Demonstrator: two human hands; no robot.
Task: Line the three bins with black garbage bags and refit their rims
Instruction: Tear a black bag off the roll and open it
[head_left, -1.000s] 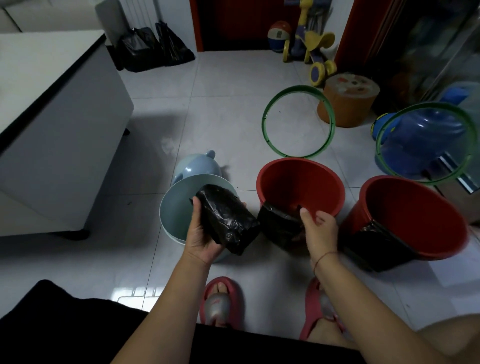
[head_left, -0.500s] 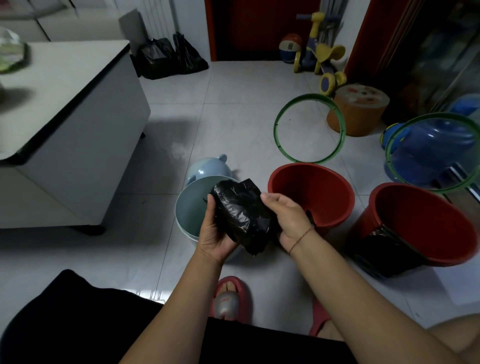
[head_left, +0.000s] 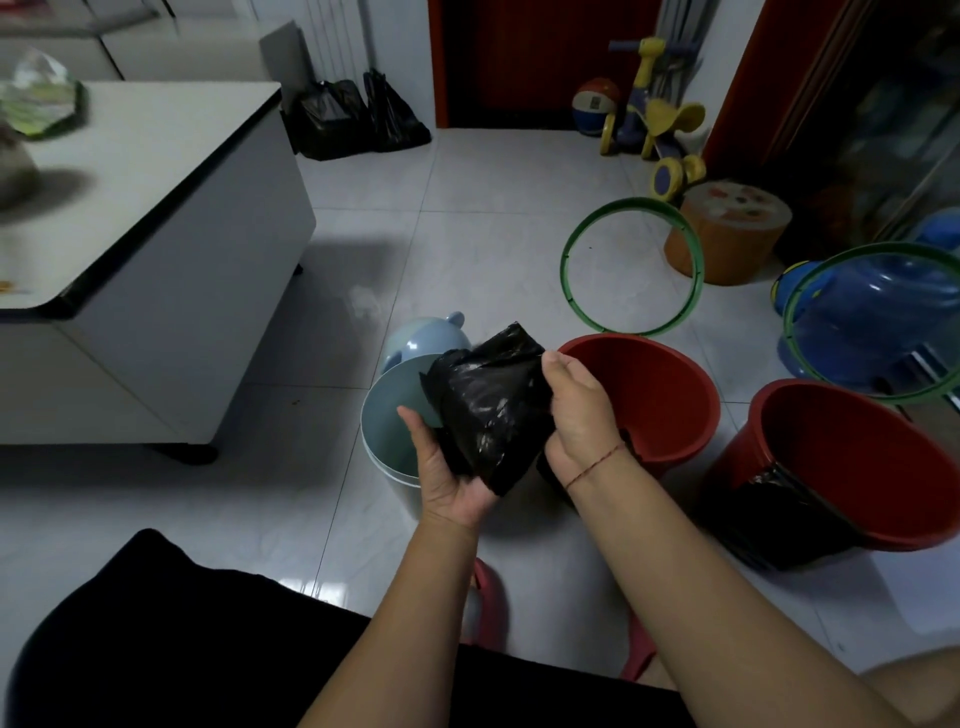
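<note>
Both hands hold a folded black garbage bag (head_left: 488, 410) above the floor. My left hand (head_left: 447, 467) cups it from below; my right hand (head_left: 576, 410) grips its right edge. Behind it stands a pale blue bin (head_left: 387, 415), its blue lid (head_left: 423, 338) on the floor beyond. A red bin (head_left: 660, 389) stands at centre right with a black bag partly hidden behind my right wrist. A second red bin (head_left: 857, 467) at right has a black bag (head_left: 769, 509) hanging over its near side. One green rim (head_left: 631, 267) lies on the tiles, another (head_left: 878, 322) leans at right.
A white cabinet (head_left: 171, 270) fills the left. Filled black bags (head_left: 358, 119) sit by the far wall. A toy scooter (head_left: 654, 124), a ball (head_left: 595, 104), an orange stool (head_left: 727, 228) and a blue water jug (head_left: 872, 317) crowd the back right. My slippered feet (head_left: 488, 608) are below.
My right hand left the bag at the middle red bin and came over to grip the folded bag in my left hand. The bag rose slightly and its top corner has lifted.
</note>
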